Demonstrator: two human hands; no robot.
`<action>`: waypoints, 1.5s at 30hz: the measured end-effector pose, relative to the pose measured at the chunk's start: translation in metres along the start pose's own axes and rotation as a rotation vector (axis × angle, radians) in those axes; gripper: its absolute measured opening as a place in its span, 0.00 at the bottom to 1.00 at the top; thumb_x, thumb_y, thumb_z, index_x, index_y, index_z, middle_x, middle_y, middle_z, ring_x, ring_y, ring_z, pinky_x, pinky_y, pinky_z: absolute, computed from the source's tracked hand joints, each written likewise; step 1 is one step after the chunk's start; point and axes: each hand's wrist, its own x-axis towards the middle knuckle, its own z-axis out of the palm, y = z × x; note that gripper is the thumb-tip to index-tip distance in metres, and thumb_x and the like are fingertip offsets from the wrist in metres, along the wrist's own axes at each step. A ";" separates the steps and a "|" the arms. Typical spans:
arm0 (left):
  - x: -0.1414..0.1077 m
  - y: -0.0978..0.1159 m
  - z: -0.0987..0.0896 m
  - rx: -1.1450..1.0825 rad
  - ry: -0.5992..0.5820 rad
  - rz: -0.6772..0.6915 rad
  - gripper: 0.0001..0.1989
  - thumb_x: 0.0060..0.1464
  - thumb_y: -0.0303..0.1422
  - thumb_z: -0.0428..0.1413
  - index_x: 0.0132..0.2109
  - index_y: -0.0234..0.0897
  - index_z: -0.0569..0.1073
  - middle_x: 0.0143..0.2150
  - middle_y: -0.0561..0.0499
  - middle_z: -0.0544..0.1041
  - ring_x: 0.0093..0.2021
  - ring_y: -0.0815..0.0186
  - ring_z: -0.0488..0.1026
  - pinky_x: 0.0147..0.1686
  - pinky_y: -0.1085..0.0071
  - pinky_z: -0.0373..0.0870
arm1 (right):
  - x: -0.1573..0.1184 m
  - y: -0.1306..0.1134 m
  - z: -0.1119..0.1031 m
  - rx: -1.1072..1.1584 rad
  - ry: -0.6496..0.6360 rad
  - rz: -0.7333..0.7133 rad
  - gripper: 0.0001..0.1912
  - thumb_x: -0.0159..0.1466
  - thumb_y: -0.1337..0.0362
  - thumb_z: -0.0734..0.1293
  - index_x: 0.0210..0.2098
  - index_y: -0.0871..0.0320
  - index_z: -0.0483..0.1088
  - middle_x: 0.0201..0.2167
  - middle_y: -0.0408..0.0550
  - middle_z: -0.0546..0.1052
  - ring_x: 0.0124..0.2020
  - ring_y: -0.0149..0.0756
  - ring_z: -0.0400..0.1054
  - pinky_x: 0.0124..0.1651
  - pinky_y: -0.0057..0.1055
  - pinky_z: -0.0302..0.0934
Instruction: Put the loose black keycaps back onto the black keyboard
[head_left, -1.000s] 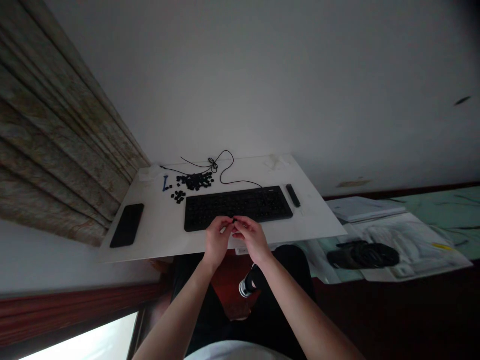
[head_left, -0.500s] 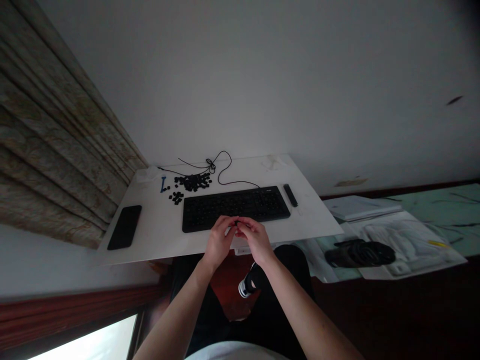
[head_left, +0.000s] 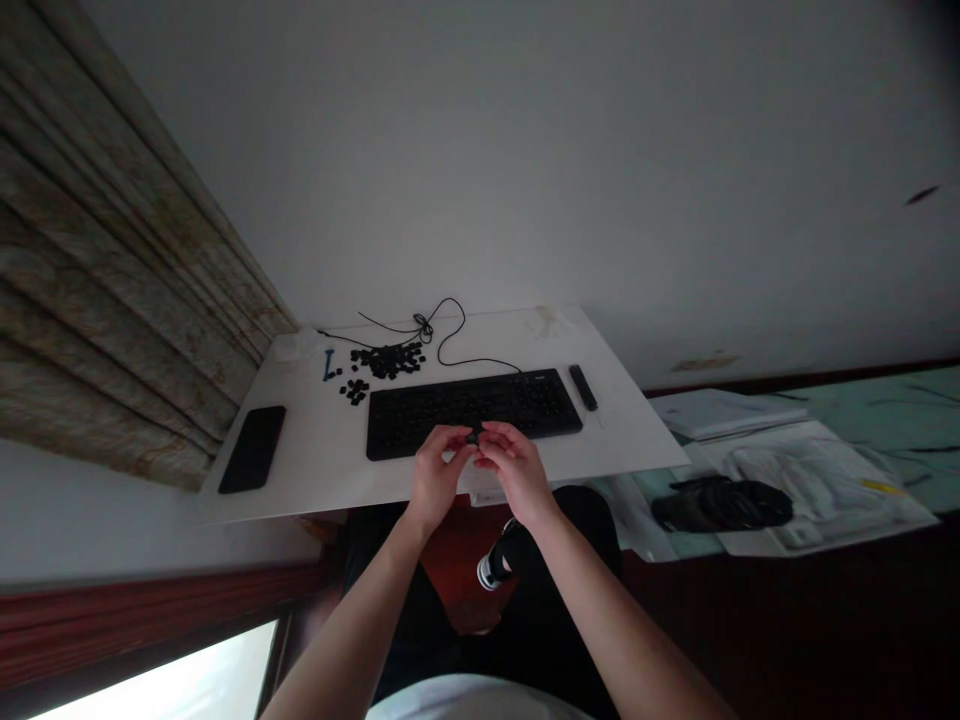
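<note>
A small black keycap (head_left: pixel 472 438) is pinched between the fingertips of both hands, over the front edge of a black keyboard (head_left: pixel 420 412). My left hand (head_left: pixel 437 468) is closed on its left side. From the right, my right hand (head_left: pixel 514 462) grips it too, fingers bent. The fingers cover much of the keycap. The keyboard lies on the white table (head_left: pixel 322 480), and its key field looks dark, with single keys hard to make out. Behind it to the left is a pile of loose black keycaps (head_left: pixel 388 361), with a smaller cluster (head_left: pixel 355 391) nearer.
A blue tool (head_left: pixel 328 365) lies left of the pile. The black phone (head_left: pixel 253 450) is at the table's left, and a dark slim object (head_left: pixel 583 388) right of the keyboard. A tied cable (head_left: pixel 424 326) runs behind. Lower right, a black bag-like item (head_left: pixel 721 503) rests on a surface.
The view has shifted slightly. Both hands stay together at the keyboard's front edge, and the fingertips have turned the keycap a little, so more of it shows.
</note>
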 end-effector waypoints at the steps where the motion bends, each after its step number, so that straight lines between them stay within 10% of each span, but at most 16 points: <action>1: 0.000 0.001 0.000 -0.006 -0.001 -0.003 0.09 0.52 0.30 0.63 0.42 0.42 0.79 0.38 0.50 0.76 0.39 0.65 0.74 0.43 0.68 0.72 | 0.000 0.000 0.000 -0.002 -0.002 -0.004 0.18 0.49 0.63 0.76 0.40 0.52 0.75 0.32 0.43 0.77 0.31 0.34 0.70 0.34 0.33 0.68; 22: 0.001 -0.010 -0.011 0.296 -0.265 0.224 0.12 0.60 0.31 0.57 0.49 0.46 0.78 0.44 0.47 0.76 0.40 0.63 0.74 0.43 0.66 0.72 | 0.009 -0.005 -0.024 -0.347 -0.150 0.029 0.16 0.52 0.53 0.76 0.35 0.56 0.79 0.28 0.45 0.79 0.25 0.31 0.69 0.30 0.31 0.65; 32: 0.029 -0.052 -0.076 0.995 0.046 0.420 0.11 0.63 0.33 0.52 0.47 0.38 0.77 0.46 0.43 0.78 0.49 0.55 0.74 0.59 0.50 0.62 | 0.101 -0.067 -0.103 -0.677 0.028 -0.004 0.12 0.51 0.61 0.77 0.32 0.59 0.74 0.23 0.44 0.77 0.23 0.31 0.71 0.24 0.25 0.65; 45: 0.031 -0.064 -0.075 1.032 0.039 0.389 0.13 0.64 0.36 0.50 0.49 0.38 0.76 0.48 0.43 0.77 0.51 0.56 0.74 0.61 0.51 0.62 | 0.185 -0.083 -0.102 -1.232 -0.314 0.115 0.08 0.56 0.62 0.73 0.33 0.60 0.80 0.25 0.47 0.78 0.22 0.29 0.64 0.25 0.26 0.58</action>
